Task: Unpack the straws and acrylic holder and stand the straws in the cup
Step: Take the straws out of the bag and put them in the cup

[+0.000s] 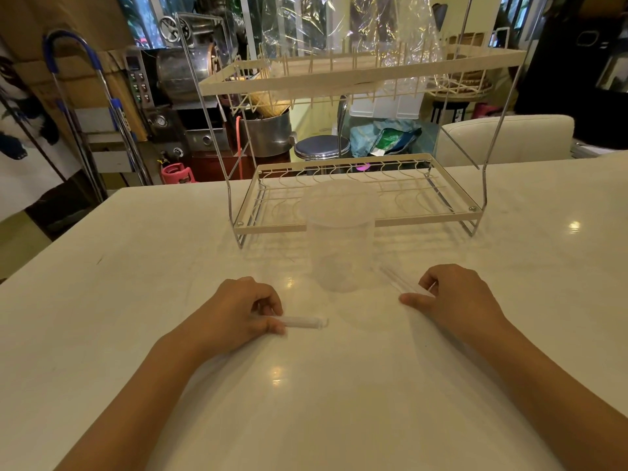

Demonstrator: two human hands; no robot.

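Observation:
A clear plastic cup (339, 246) stands upright on the white table (170, 253), just in front of the dish rack. My left hand (238, 314) rests on the table left of the cup, fingers closed on a short clear wrapped tube (304, 322) that lies flat and sticks out to the right. My right hand (455, 297) lies right of the cup, fingers closed on a bundle of clear straws (397, 278) that points up-left toward the cup's base. The cup looks empty.
A two-tier cream wire dish rack (360, 205) with chrome legs stands behind the cup; a clear plastic bag (343, 39) sits on its upper shelf. Beyond the table's far edge are a stool, a white chair and kitchen clutter.

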